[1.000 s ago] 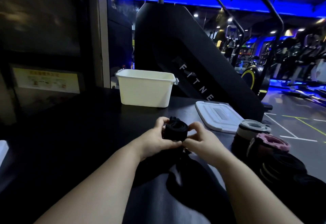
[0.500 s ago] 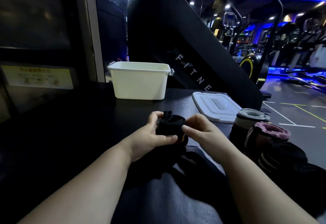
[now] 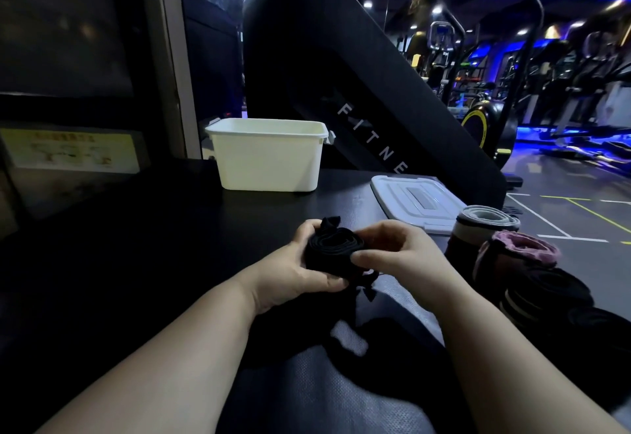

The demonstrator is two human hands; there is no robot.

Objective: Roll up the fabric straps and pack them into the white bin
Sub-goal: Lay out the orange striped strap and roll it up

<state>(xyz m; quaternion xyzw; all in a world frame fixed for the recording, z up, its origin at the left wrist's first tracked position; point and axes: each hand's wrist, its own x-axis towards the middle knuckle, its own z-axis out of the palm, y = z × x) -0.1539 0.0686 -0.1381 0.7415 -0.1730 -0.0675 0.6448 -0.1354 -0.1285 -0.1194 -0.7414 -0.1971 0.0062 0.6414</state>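
Note:
A partly rolled black fabric strap (image 3: pixel 330 250) sits between both hands above the dark table. My left hand (image 3: pixel 297 271) grips the roll from the left, thumb underneath. My right hand (image 3: pixel 399 252) pinches it from the right. The strap's loose tail (image 3: pixel 358 300) hangs down toward the table in front of me. The white bin (image 3: pixel 269 160) stands open at the back of the table, well beyond the hands. Its inside is hidden from this angle.
The bin's white lid (image 3: pixel 416 201) lies flat to the right of the bin. Several rolled straps, one grey-topped (image 3: pixel 485 217) and one pink-topped (image 3: pixel 522 246), stand along the table's right edge. A big black fitness machine (image 3: pixel 341 68) rises behind the table.
The roll has turned so its coiled end faces up, and my right hand's fingers have wrapped further round it. My view has shifted slightly.

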